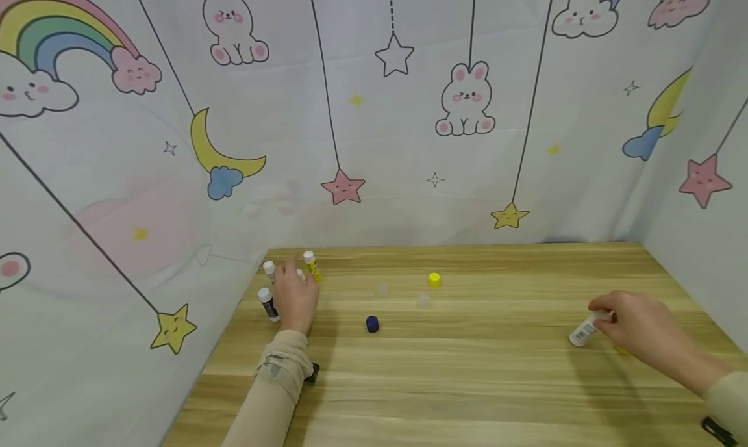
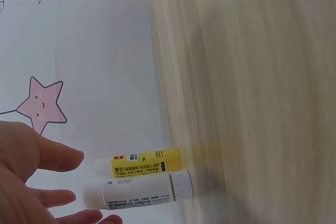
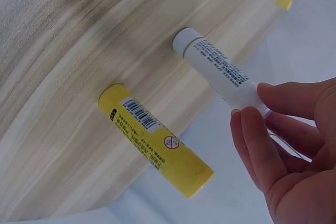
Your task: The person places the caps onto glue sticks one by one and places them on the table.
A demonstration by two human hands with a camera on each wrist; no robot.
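At the far left of the table my left hand (image 1: 297, 301) reaches among several upright glue sticks, its fingers loosely spread. In the left wrist view, a white glue stick (image 2: 139, 191) stands nearest those fingers, beside a yellow-labelled glue stick (image 2: 142, 162) with a white cap. A dark-labelled glue stick (image 1: 268, 305) is left of that hand, with another white-capped stick (image 1: 269, 270) behind it. On the right, my right hand (image 1: 639, 323) pinches the top end of a white glue stick (image 3: 218, 66) between thumb and fingers. A yellow glue stick (image 3: 152, 140) stands next to it, mostly hidden in the head view.
Loose caps lie mid-table: a yellow cap (image 1: 434, 279), a dark blue cap (image 1: 372, 324) and two translucent caps, one (image 1: 382, 291) farther left, the other (image 1: 423, 301) nearer the middle. A printed curtain (image 1: 397, 128) borders the table (image 1: 444, 388) at the back and sides.
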